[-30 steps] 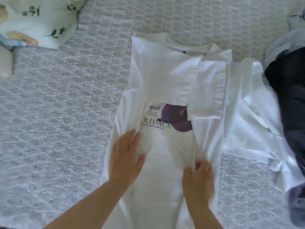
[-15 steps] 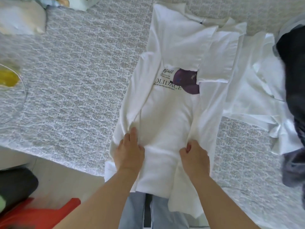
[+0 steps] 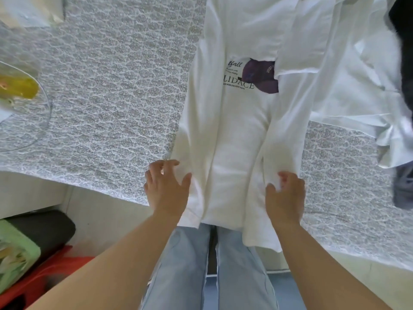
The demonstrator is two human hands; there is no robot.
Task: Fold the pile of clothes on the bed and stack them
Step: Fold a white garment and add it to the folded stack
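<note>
now both hands' fingers (image 3: 166, 166) pinch the white t-shirt (image 3: 241, 135) hem.

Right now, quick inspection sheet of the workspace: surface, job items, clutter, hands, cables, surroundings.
Surface: bed with a grey patterned cover, its near edge in view.
Job's things: white T-shirt with a purple print, both sides folded inward, hem hanging over the bed edge. Another white garment and a dark garment lie to its right.
Clutter: clear plastic item with something yellow at far left; too blurred to identify.
Hands: left hand and right hand each grip a lower side of the T-shirt.
Cables: nothing seen.
Surroundings: pale floor, a green bin and a red object lower left; the person's jeans below.
</note>
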